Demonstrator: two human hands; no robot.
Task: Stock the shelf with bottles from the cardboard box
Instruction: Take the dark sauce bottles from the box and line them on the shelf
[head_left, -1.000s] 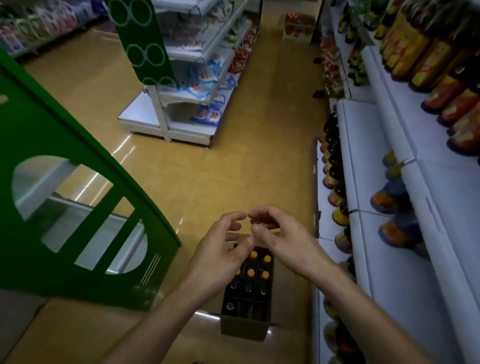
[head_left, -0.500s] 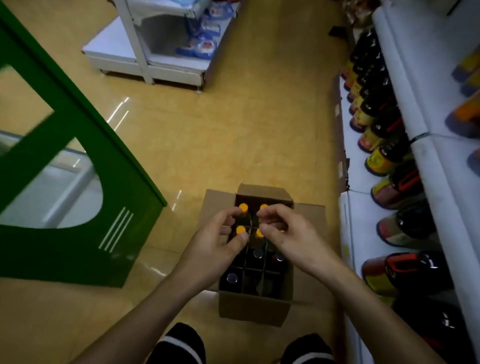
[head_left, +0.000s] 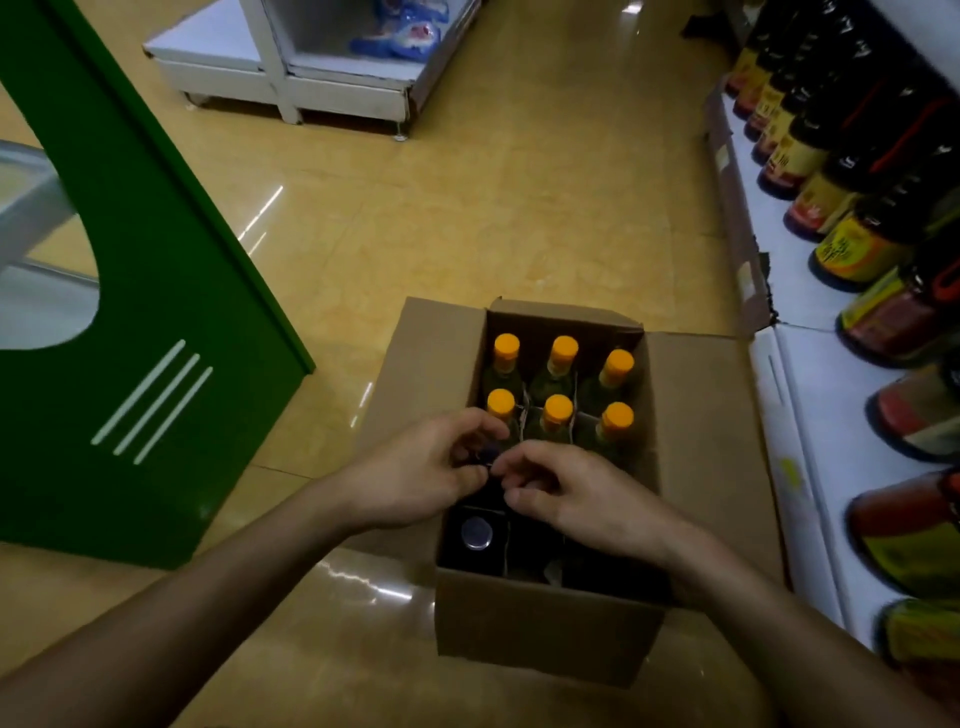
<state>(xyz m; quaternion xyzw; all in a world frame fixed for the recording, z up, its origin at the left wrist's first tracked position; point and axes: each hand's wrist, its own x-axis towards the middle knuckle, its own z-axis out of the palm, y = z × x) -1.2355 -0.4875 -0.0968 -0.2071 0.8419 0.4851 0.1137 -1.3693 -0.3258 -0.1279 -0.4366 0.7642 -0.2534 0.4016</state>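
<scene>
The cardboard box (head_left: 545, 629) sits open on the floor beside the shelf (head_left: 810, 415). Both hands have dropped into it: left hand (head_left: 426, 475) and right hand (head_left: 576, 499) pinch narrowly at a dark bottle (head_left: 488, 457); lifting seems imminent, though a firm grip cannot be told.

6 orange-capped bottles (head_left: 558, 387), 1 dark-capped bottle (head_left: 476, 532) — 1 cardboard box (head_left: 545, 618), 2 hands (head_left: 426, 473)

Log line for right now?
stage: reaching | both hands: left hand, right hand over cardboard box | orange-capped bottles: untouched
</scene>
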